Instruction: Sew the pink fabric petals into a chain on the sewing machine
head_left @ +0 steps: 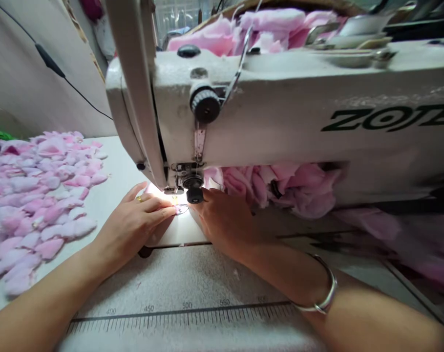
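Observation:
Under the head of a white sewing machine (pixel 280 112), both hands work close to the lit needle area. My left hand (pixel 143 215), with a ring on one finger, has its fingers together and its tips on a small pink fabric piece (pixel 178 209) by the needle plate. To the right of the needle, my right hand (pixel 225 217) has curled fingers whose tips pass behind a black knob (pixel 195 194). Whatever those fingers hold is hidden. A metal bangle (pixel 327 288) circles the right wrist.
Many small pink fabric pieces (pixel 42 195) lie spread on the left of the table. Bunched pink fabric (pixel 280 188) fills the space beneath the machine arm, and more pink fabric (pixel 265 29) is heaped behind it. A printed ruler scale (pixel 185 317) runs along the front.

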`<move>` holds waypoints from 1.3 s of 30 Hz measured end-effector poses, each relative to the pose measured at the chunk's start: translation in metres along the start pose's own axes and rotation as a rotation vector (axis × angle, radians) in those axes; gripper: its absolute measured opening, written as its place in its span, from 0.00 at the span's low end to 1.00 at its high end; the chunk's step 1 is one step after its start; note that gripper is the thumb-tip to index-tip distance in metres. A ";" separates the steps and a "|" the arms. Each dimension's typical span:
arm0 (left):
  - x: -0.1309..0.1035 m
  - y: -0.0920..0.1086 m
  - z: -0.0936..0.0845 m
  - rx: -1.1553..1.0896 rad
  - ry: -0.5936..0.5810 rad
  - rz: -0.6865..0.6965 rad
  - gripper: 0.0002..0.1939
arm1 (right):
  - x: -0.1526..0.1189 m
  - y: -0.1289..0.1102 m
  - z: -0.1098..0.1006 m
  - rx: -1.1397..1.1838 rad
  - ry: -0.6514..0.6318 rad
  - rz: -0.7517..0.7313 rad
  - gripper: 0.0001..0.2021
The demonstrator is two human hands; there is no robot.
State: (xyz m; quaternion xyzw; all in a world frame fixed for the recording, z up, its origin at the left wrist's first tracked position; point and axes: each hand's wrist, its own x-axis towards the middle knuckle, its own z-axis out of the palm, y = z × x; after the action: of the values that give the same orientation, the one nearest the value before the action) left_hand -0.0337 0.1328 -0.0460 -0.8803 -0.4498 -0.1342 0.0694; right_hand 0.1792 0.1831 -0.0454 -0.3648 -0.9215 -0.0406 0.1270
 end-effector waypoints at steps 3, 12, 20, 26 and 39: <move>0.001 0.003 0.000 0.018 -0.005 -0.003 0.16 | 0.002 0.001 0.002 -0.024 0.042 -0.006 0.06; 0.004 0.005 0.002 -0.004 0.060 -0.009 0.13 | 0.004 0.002 0.007 -0.068 0.109 -0.009 0.07; 0.002 0.002 0.004 0.009 0.094 -0.009 0.13 | 0.004 0.003 0.005 -0.045 0.073 -0.027 0.09; 0.005 0.003 0.004 -0.010 0.117 -0.023 0.13 | 0.005 0.002 0.003 -0.068 0.031 0.002 0.09; 0.005 0.000 0.005 -0.087 0.137 -0.038 0.12 | 0.005 0.003 0.009 -0.032 0.083 -0.021 0.08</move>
State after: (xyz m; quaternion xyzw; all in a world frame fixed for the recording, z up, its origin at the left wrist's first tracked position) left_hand -0.0306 0.1378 -0.0492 -0.8626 -0.4543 -0.2146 0.0591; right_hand 0.1760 0.1901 -0.0529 -0.3549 -0.9185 -0.0718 0.1590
